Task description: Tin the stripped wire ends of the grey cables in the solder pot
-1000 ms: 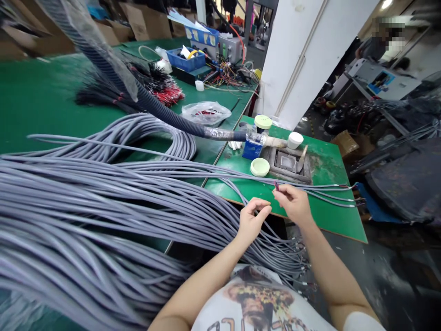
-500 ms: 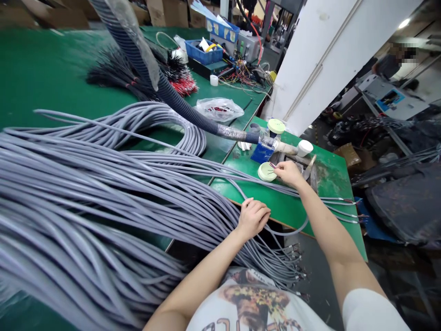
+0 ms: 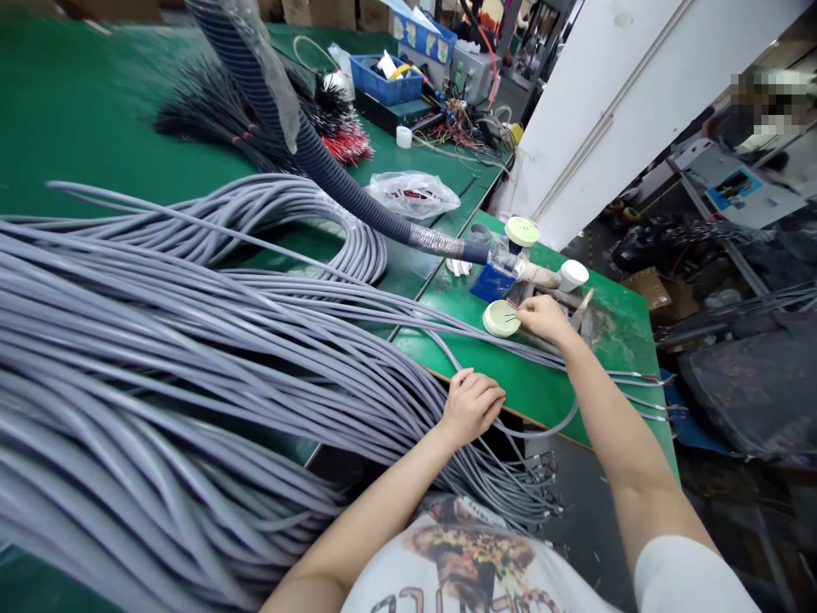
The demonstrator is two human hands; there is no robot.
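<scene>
Closed in a pinch, my right hand (image 3: 544, 320) holds the stripped end of a grey cable, whose thin wires (image 3: 512, 312) stick out over a shallow pale-green dish (image 3: 499, 322). My left hand (image 3: 473, 405) is curled round a grey cable (image 3: 445, 346) near the front edge of the green board. Part of this cable loops down and back up below my right forearm. A thick bundle of grey cables (image 3: 210, 375) spreads across the left side, and several cable ends hang beneath my left hand. A few other cables pass under my right wrist.
A ribbed hose (image 3: 332, 183) slants down to a blue block (image 3: 493, 279). White cup (image 3: 573, 274), capped jar (image 3: 522, 232) and plastic bag (image 3: 414, 195) stand close by. Black wire bundles (image 3: 223, 123) and blue bins (image 3: 386, 81) lie further back. Another person is at the far right.
The camera view has shifted slightly, so the surroundings sit a little differently. Both hands keep their grips, with the wires still at the dish.
</scene>
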